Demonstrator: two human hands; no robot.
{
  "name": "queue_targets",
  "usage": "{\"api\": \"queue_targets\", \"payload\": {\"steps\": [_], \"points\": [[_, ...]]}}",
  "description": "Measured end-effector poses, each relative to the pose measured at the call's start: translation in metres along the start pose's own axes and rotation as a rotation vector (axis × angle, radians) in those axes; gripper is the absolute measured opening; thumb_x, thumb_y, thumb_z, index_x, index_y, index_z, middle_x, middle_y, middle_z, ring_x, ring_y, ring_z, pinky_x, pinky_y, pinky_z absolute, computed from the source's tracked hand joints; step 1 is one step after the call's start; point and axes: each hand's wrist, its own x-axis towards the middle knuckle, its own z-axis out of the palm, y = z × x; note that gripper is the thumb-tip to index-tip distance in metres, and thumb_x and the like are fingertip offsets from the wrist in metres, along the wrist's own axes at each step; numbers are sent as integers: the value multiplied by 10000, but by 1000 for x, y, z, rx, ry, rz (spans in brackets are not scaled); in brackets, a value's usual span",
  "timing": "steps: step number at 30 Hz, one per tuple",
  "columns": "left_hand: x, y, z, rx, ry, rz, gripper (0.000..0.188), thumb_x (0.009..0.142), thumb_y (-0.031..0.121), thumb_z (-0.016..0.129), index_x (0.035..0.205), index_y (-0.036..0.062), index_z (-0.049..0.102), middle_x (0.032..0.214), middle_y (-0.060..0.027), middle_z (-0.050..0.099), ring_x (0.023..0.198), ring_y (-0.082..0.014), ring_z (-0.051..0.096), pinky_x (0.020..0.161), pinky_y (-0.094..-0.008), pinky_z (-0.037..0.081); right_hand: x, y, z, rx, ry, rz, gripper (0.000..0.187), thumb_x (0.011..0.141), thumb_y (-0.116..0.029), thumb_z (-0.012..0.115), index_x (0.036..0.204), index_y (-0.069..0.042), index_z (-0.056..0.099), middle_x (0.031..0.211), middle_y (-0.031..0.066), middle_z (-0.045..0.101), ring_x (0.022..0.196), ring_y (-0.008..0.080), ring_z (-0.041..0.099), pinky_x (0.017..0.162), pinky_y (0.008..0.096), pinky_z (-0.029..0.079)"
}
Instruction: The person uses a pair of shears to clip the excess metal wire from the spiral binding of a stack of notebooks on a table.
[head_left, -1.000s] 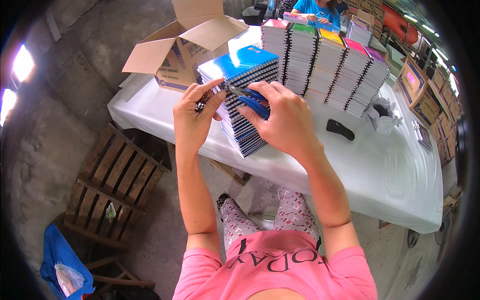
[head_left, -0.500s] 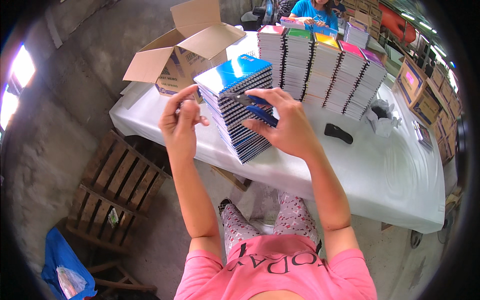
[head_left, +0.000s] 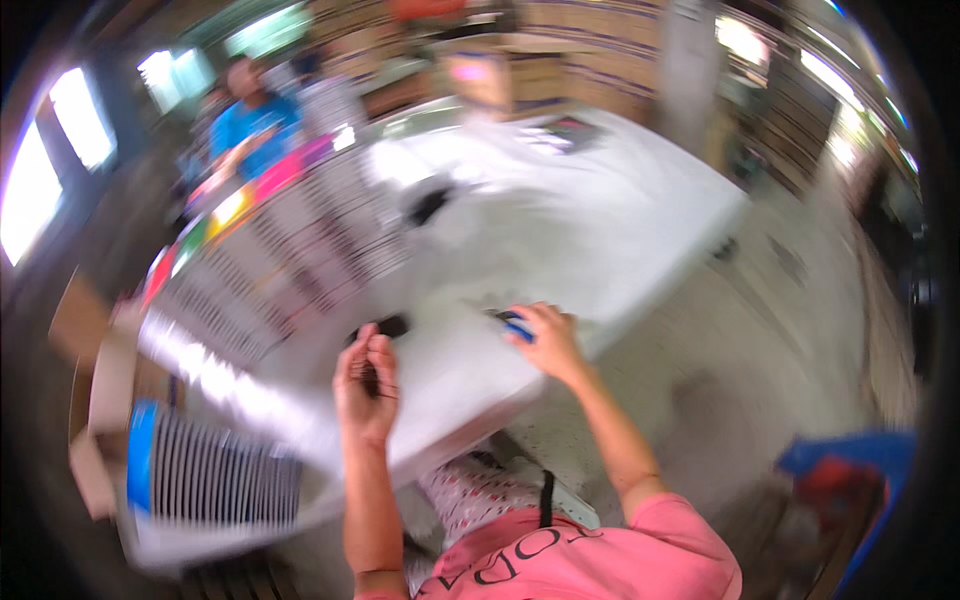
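The picture is smeared by motion. My right hand grips blue-handled pliers over the white-covered table. To its left, my left hand is raised with the fingers curled in; what they hold, if anything, I cannot make out. Just beyond those fingers lies a small black object on the table. At the lower left stands a stack of spiral notebooks with a blue cover, apart from both hands.
Tall notebook stacks with coloured covers line the table's far left. An open cardboard box sits by the blue stack. A blurred dark item lies farther back. Another person in blue is across the table; piled cartons stand behind.
The view has swung right. Both hands have left the blue notebook stack and are now over the bare tabletop. The pliers have stayed in my right hand.
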Motion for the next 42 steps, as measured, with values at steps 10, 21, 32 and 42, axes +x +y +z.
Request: {"api": "queue_targets", "payload": {"steps": [10, 21, 32, 42], "points": [[339, -15, 15, 566, 62, 420, 128, 881, 3, 548, 1002, -26, 580, 886, -64, 541, 757, -161, 548, 745, -235, 550, -9, 32, 5, -117, 192, -20, 505, 711, -259, 720, 1183, -191, 553, 1024, 34, 546, 966, 223, 532, 830, 427, 368], [367, -19, -3, 1463, -19, 657, 318, 926, 205, 575, 1163, -6, 586, 1113, -75, 613, 1021, -159, 565, 894, -270, 434, -9, 31, 6, -106, 210, -3, 530, 693, -268, 730, 1188, -206, 553, 1029, 15, 551, 970, 205, 542, 844, 409, 381], [136, -28, 91, 1668, -513, 850, 165, 917, 128, 599, 991, -11, 650, 856, -7, 599, 741, -57, 508, 671, -193, 423, -10, 33, 7, -125, 257, 11, 473, 697, -230, 695, 1152, -191, 576, 1031, 19, 581, 992, 212, 541, 839, 400, 380], [-51, 43, 114, 1616, -467, 1152, 166, 922, 112, 575, 990, -26, 637, 875, -29, 617, 783, -77, 543, 702, -200, 425, -7, 9, 31, -214, 326, 216, 448, 755, -270, 670, 1173, -185, 535, 1075, 51, 543, 1064, 238, 490, 899, 432, 322]]}}
